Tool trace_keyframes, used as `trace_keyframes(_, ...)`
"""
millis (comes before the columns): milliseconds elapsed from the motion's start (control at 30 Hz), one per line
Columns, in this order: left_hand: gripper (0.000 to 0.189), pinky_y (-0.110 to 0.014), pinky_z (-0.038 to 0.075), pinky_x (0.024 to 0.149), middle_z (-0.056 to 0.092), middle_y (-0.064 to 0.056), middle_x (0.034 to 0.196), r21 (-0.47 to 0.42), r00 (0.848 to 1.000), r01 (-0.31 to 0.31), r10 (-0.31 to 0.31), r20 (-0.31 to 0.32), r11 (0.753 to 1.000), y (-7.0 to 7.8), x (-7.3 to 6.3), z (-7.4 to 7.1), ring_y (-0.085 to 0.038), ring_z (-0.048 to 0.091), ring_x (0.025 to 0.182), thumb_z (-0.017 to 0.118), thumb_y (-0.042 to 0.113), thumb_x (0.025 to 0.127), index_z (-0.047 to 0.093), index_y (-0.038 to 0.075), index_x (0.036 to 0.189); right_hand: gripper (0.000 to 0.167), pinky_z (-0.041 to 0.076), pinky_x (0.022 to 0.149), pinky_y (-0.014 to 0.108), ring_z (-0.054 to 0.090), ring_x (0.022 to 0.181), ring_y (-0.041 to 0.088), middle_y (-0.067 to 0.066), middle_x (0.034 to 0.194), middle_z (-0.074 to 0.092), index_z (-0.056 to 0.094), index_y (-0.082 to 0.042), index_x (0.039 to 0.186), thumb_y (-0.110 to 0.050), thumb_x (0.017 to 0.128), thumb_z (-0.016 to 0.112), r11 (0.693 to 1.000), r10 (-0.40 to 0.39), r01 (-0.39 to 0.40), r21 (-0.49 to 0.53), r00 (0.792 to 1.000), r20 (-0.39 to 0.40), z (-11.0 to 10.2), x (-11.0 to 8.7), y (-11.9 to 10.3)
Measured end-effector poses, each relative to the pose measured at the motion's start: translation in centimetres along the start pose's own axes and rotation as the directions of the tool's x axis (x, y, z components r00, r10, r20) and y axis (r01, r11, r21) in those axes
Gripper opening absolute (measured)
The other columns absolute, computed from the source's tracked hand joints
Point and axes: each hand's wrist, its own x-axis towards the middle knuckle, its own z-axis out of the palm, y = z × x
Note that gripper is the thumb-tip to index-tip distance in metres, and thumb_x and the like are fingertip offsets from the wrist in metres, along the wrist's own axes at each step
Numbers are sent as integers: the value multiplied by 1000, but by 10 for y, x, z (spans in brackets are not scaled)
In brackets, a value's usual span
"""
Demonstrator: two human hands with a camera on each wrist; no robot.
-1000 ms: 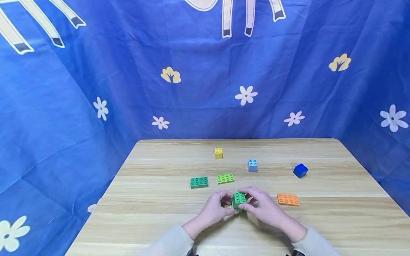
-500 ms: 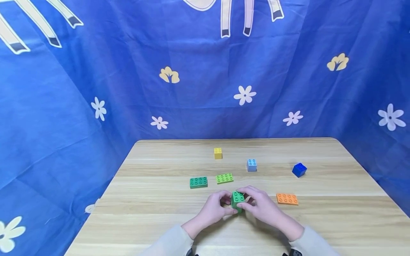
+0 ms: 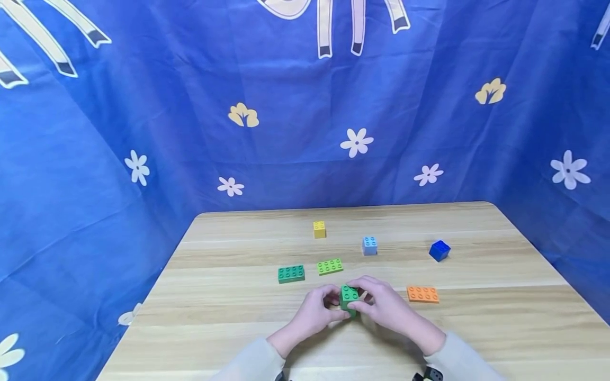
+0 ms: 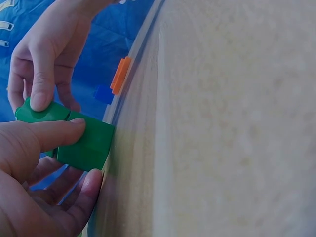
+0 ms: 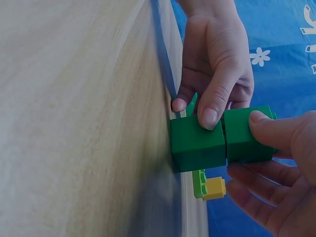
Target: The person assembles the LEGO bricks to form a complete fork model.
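1. Head view: The wooden table point(image 3: 214, 291) has pale brown stripes running from side to side, and its far corners are round. Blue cloth point(image 3: 286, 69) hangs behind it and on both sides. On the cloth are white flowers point(image 3: 357, 142), yellow bushes point(image 3: 243, 115) and long animal legs point(image 3: 325, 32). Near the front, the right hand point(image 3: 383, 306) pinches the top green block point(image 3: 349, 297). The left hand point(image 3: 314, 312) is curled just beside it, lower down. Farther back sit a yellow block point(image 3: 319, 230), a light blue block point(image 3: 369, 246), a slanted dark blue block point(image 3: 439, 251), a dark green brick point(image 3: 291, 273) and a flat lime brick point(image 3: 330, 266). A flat orange brick point(image 3: 423, 294) lies to the right.

2. Left wrist view: The table looks blurry and pale. The left hand holds the bottom green block point(image 4: 89, 143). The top green block is on it, with a thin dark line between them.

3. Right wrist view: A soft shadow point(image 5: 155, 197) lies on the table. The right hand's thumb presses the top green block. I can't tell if the bottom green block touches the table.
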Motion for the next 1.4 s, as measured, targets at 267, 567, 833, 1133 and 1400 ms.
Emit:
trace_keyframes(267, 35, -28, 52, 78, 63, 1, 90, -6, 1000, -4, 4, 3, 1000, -1, 0, 0, -18, 59, 85, 81, 12, 69, 64, 5, 99, 35, 53, 68, 20, 57, 83, 8, -5, 99, 61, 62, -9, 111, -19, 79, 73, 999, 10, -9, -41, 1000, 15, 2, 2, -2)
trace_keyframes(567, 35, -30, 52, 78, 63, 1, 90, -20, 1000, -2, 2, 5, 1000, -1, 0, 0, -17, 59, 84, 81, 12, 69, 63, 6, 98, 35, 54, 68, 21, 58, 82, 10, -3, 99, 61, 63, -9, 111, -18, 79, 73, 999, 12, -13, 52, 1000, 23, 2, 3, 2)
trace_keyframes(833, 37, -28, 51, 80, 62, 2, 90, -24, 1000, -12, 12, 12, 1000, -2, 0, 0, -14, 58, 85, 80, 14, 70, 63, 7, 101, 37, 55, 69, 23, 59, 82, 13, -3, 97, 61, 63, -8, 111, -19, 77, 74, 995, 57, -59, 78, 998, 28, 2, 3, 3)
trace_keyframes(1133, 37, -29, 51, 82, 62, 2, 92, -20, 1000, -17, 17, 12, 1000, -2, -4, -2, -15, 59, 87, 79, 13, 71, 62, 7, 103, 46, 54, 71, 24, 59, 85, 14, -3, 101, 61, 59, -3, 117, -24, 78, 73, 982, 98, -103, 158, 994, 38, 3, 1, 3)
trace_keyframes(1400, 37, -31, 51, 82, 63, 3, 94, -7, 1000, -11, 11, 1, 1000, -2, -9, -9, -17, 59, 88, 79, 14, 71, 62, 9, 104, 49, 54, 73, 26, 60, 85, 13, -2, 102, 62, 58, -4, 119, -33, 81, 70, 978, 90, -94, 187, 995, 29, 3, 1, 1)
